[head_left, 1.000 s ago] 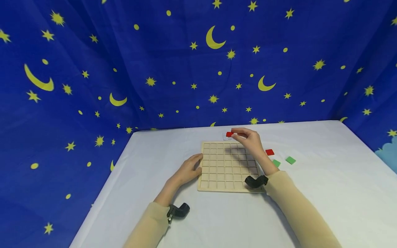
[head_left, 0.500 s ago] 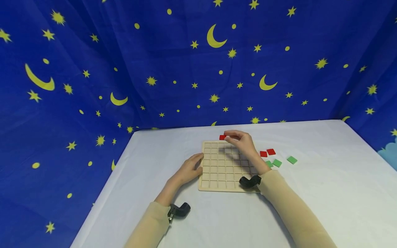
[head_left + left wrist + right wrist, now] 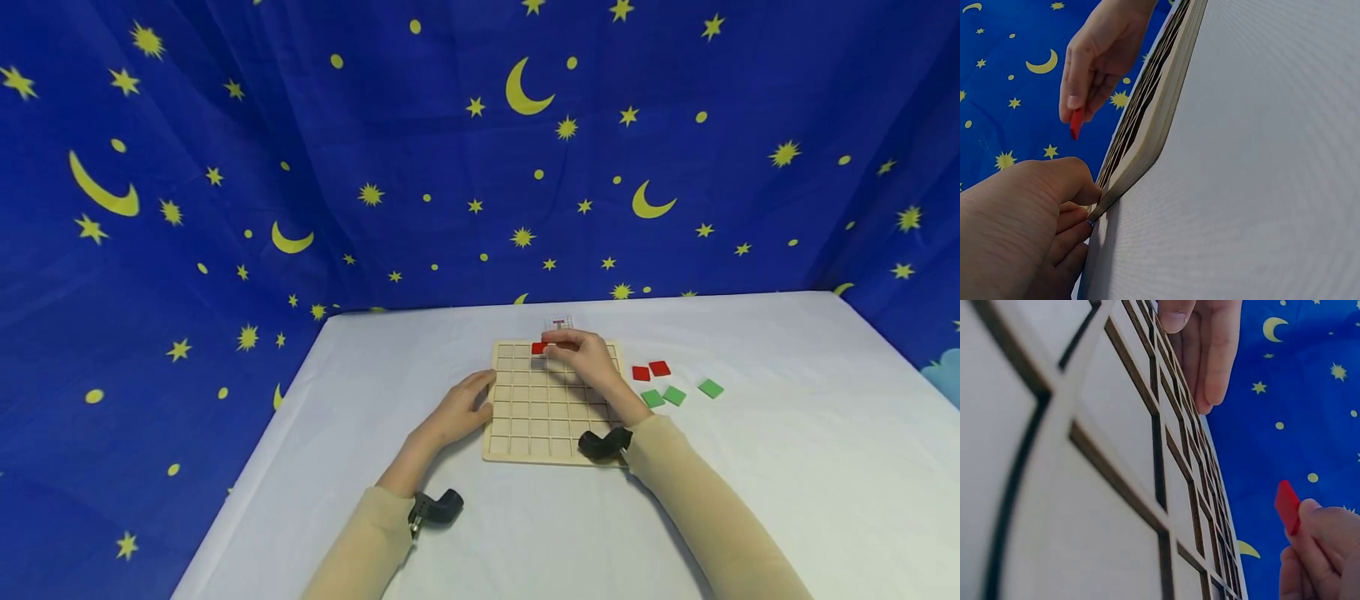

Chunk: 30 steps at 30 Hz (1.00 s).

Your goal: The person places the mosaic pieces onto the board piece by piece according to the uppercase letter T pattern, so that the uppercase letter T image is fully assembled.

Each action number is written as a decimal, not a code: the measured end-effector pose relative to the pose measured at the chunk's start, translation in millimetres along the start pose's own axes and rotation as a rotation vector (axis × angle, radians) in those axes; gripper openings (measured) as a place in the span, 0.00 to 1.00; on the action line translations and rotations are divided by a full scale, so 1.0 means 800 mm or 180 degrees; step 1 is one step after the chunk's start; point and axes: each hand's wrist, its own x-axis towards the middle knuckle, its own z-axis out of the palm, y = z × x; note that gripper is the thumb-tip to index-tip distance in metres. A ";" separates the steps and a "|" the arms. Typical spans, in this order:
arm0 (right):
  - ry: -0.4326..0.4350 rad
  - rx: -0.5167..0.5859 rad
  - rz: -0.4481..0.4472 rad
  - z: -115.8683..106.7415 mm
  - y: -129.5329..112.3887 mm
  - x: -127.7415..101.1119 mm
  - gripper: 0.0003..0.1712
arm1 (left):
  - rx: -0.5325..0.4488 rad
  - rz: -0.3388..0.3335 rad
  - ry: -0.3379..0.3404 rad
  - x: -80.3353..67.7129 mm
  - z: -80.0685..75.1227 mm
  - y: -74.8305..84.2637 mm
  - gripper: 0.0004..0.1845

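Observation:
A pale wooden grid board [image 3: 517,458] with square cells lies on the table. My right hand [image 3: 581,354] pinches a red square tile [image 3: 539,348] between thumb and fingers. In the head view the tile overlaps the board's back row; in the right wrist view the red tile [image 3: 1287,506] stands off from the grid. My left hand [image 3: 453,412] rests at the board's left edge, thumb and fingertips touching it. The left wrist view shows that left thumb [image 3: 1079,178] right at the frame, with the other fingers beside it.
Right of the board lie two red tiles [image 3: 659,367] and several green tiles [image 3: 710,388]. A small printed card [image 3: 558,322] lies behind the board, partly hidden by my right hand. A blue star-patterned cloth [image 3: 420,150] hangs behind the white table [image 3: 360,358].
My right hand has carried the red tile left and then toward me, from over the printed card to the board's back row. My left hand has stayed at the left edge.

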 end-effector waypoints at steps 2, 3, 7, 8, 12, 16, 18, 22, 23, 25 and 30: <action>-0.0027 -0.0093 -0.0014 0.001 0.002 -0.001 0.15 | -0.0008 -0.0006 0.0001 0.000 0.000 0.000 0.32; -0.0039 -0.0122 -0.0016 0.002 0.003 -0.001 0.15 | -0.0001 -0.0005 0.0002 0.000 0.000 0.000 0.32; -0.0085 -0.0199 -0.0087 0.003 0.006 -0.002 0.15 | 0.0015 0.0021 0.0014 0.000 0.001 -0.001 0.32; -0.0094 -0.0192 -0.0105 0.003 0.007 -0.003 0.16 | 0.0015 0.0028 0.0018 0.000 0.001 -0.001 0.32; -0.0136 -0.0231 -0.0184 0.004 0.011 -0.003 0.17 | 0.0019 0.0043 0.0031 0.000 0.000 0.000 0.32; -0.0155 -0.0400 -0.0169 0.005 0.015 -0.002 0.17 | 0.0025 0.0049 0.0033 0.000 0.000 0.000 0.32; -0.0160 -0.0464 -0.0154 0.005 0.015 -0.002 0.16 | 0.0026 0.0052 0.0032 0.000 0.000 0.000 0.32; -0.0188 -0.0660 -0.0223 0.006 0.017 -0.002 0.16 | 0.0036 0.0030 0.0025 0.001 0.000 0.000 0.32; -0.0190 -0.0727 -0.0260 0.006 0.018 -0.001 0.16 | 0.0043 0.0022 0.0021 0.001 0.000 0.000 0.32; -0.0197 -0.0885 -0.0331 0.006 0.020 -0.001 0.16 | 0.0057 0.0007 0.0015 0.001 0.001 0.000 0.32; -0.0188 -0.1102 -0.0481 0.007 0.022 0.000 0.16 | 0.0045 0.0011 0.0016 0.001 0.001 -0.001 0.32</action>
